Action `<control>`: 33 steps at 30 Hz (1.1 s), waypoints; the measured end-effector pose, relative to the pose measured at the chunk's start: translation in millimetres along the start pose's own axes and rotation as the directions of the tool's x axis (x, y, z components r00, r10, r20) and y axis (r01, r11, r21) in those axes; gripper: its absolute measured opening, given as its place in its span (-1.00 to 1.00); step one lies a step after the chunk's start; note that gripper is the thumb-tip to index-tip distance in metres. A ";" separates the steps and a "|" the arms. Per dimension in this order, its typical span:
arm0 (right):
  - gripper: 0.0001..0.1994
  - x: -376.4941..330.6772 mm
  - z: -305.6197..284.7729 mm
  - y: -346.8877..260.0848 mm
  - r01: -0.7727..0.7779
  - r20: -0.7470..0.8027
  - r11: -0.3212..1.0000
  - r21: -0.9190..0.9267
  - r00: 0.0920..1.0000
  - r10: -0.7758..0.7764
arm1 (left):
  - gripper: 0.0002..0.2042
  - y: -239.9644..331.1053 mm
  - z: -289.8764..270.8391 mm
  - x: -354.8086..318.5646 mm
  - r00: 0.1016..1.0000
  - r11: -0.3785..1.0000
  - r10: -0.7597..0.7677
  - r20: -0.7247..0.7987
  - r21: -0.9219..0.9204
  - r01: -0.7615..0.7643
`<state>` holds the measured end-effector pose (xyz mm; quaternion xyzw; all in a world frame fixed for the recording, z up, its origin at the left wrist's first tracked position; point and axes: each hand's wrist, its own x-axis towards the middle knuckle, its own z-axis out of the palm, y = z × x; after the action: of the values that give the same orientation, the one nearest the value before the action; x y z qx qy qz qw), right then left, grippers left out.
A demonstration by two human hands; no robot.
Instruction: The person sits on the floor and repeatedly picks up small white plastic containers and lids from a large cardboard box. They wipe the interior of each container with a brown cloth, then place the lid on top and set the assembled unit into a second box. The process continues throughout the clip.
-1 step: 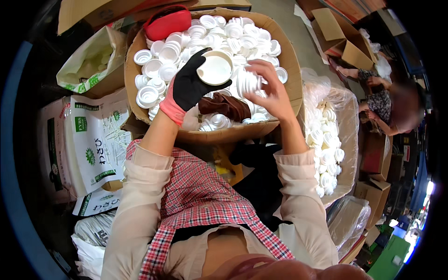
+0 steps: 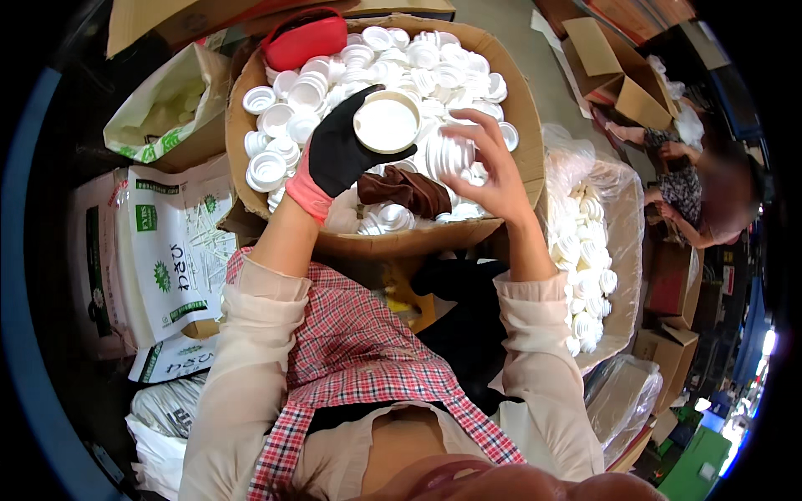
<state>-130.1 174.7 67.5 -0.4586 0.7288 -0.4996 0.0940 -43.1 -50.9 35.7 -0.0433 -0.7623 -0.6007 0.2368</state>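
My left hand [image 2: 338,150], in a black glove with a coral cuff, is closed round the edge of a round, shallow white lid [image 2: 387,123]. The lid's pale rim and open side face up. My bare right hand [image 2: 497,171] is just to the right, thumb and fingers curved about a ridged white plastic piece [image 2: 449,154]. How firmly they touch it is hard to see. Below both hands lies a crumpled brown cloth [image 2: 405,191] on a heap of similar white ridged pieces [image 2: 305,93] in a large cardboard box [image 2: 525,108].
A red pouch [image 2: 306,38] rests at the box's far left corner. On the left are an open white bag [image 2: 134,125] and printed sacks [image 2: 167,288]. A plastic-lined box [image 2: 628,250] of white pieces stands right. A person [image 2: 693,188] sits farther right by an open carton [image 2: 631,75].
My right thumb and fingers have spread slightly and drawn a little right and toward me. The blur on the ridged piece has lessened. My left hand still holds the lid.
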 end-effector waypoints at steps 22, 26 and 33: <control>-0.37 -6.2 28.4 -28.7 0.291 0.286 0.926 -0.239 0.933 -0.219 | -0.29 0.3 25.6 -4.9 0.928 0.029 -0.204 0.310 -0.946 0.322; -0.40 -2.8 23.3 -38.4 0.268 0.212 0.963 0.037 0.939 -0.269 | -0.36 -13.5 2.8 -2.1 0.959 -0.024 0.074 0.274 -0.961 0.276; -0.38 -4.2 9.5 -16.2 0.077 -0.142 0.736 0.672 0.989 0.026 | -0.28 -15.0 -6.4 0.9 0.848 -0.099 -0.035 0.529 -0.846 0.524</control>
<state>-112.8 170.5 74.8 -0.3665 0.4963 -0.7625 0.1949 -47.2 -61.2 23.7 -0.1355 -0.1183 -0.9740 -0.1378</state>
